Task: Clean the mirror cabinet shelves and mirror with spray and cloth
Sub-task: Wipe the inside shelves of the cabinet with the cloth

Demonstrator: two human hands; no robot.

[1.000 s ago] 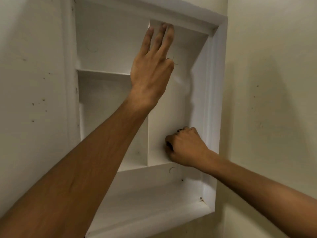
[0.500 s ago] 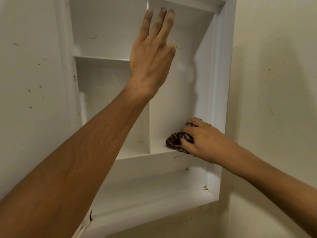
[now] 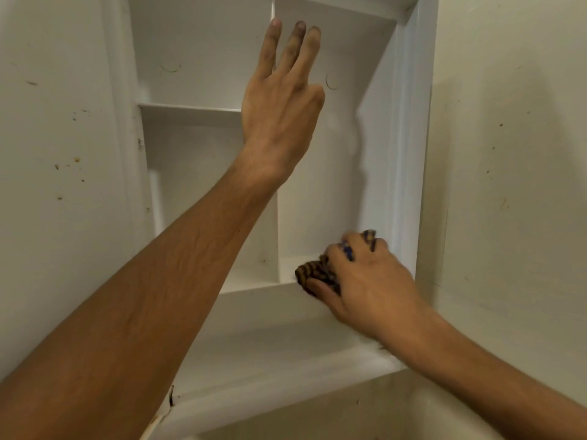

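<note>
Fig.: R hand (image 3: 365, 281) w/ cloth (image 3: 314, 273) on cabinet (image 3: 409, 154) shelf (image 3: 254, 285).
R hand's fingers curl round the bunched striped cloth, which lies at the bottom of the tall right compartment, near the frame. L hand (image 3: 279, 115) is raised approx. in front of the vertical divider (image 3: 275, 223), fingers straight and slightly apart, holding nothing.
</note>
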